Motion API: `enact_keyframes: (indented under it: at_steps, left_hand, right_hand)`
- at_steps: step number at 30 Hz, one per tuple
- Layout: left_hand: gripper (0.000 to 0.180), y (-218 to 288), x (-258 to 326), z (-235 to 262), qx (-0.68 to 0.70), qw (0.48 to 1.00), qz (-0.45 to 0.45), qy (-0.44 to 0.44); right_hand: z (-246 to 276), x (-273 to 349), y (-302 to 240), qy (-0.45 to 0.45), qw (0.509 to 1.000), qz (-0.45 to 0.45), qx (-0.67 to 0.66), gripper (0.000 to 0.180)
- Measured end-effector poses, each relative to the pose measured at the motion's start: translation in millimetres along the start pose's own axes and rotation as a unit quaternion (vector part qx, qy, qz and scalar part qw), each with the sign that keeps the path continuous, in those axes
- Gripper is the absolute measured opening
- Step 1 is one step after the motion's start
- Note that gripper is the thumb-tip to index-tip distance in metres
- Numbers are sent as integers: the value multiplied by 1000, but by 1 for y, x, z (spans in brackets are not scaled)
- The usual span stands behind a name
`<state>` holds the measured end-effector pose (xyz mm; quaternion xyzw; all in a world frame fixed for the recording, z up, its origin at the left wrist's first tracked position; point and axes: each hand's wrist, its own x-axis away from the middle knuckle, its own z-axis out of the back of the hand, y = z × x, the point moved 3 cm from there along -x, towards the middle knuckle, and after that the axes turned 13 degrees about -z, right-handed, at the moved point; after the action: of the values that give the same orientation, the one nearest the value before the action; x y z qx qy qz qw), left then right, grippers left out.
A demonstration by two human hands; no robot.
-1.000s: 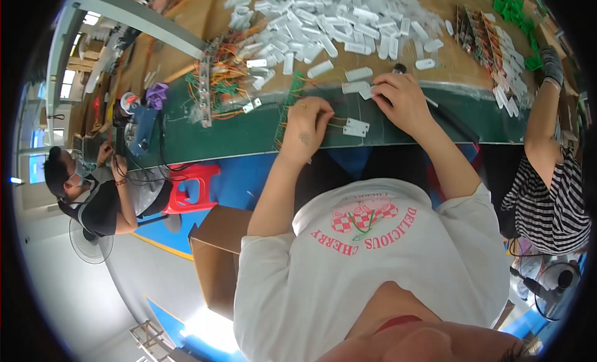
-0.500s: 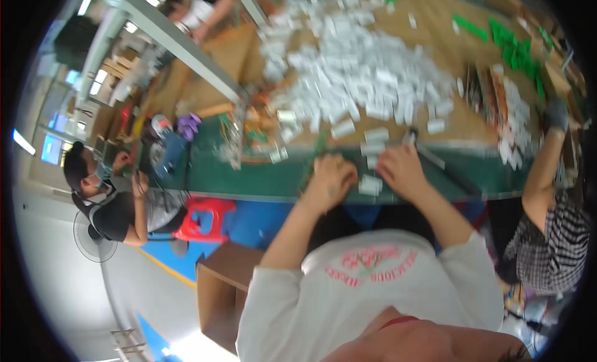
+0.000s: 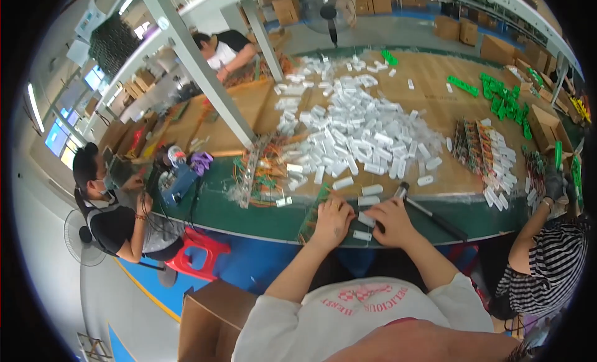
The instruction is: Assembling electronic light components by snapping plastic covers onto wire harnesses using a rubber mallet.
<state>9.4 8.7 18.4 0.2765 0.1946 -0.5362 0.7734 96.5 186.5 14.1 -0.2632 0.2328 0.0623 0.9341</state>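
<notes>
Small white oblong plastic casing (image 3: 365,219) sits at lower centre of frame on the green bench mat (image 3: 261,213), pinched between both hands. Left hand (image 3: 331,220) curled, fingertips on the casing's left end, resting by a green circuit-board panel (image 3: 313,214); right hand (image 3: 390,221) closed around a dark-handled tool with silver tip (image 3: 401,191), tip angled up-frame. Best kept low: wrists on mat, casing held flat, tool square to the part, likely light pressure only. Second loose casing (image 3: 362,236) just below the hands, one more (image 3: 372,190) above. Heap of white casings (image 3: 360,129) mid-frame: too many to count. Hands: two. Other people in view: three, at left, upper left and right.
</notes>
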Motion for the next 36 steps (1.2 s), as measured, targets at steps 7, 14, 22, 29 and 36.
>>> enact_keyframes:
  at_steps: [7,14,22,29,36]
  left_hand:
    - [16,-13,3,-16,9,1000,11,-13]
    - [20,0,-3,-6,-37,998,-7,40]
    - [18,2,9,-9,1,1000,-10,5]
    - [23,7,0,0,4,997,41,-68]
    - [30,-4,-3,-5,125,991,26,-38]
  right_hand:
    - [-11,-6,14,18,1000,5,9,14]
    - [-8,-1,10,15,1000,1,-7,16]
    - [-8,3,7,6,1000,2,6,18]
    - [-7,-2,5,-59,997,26,38,24]
    - [-5,-6,5,-68,996,52,37,29]
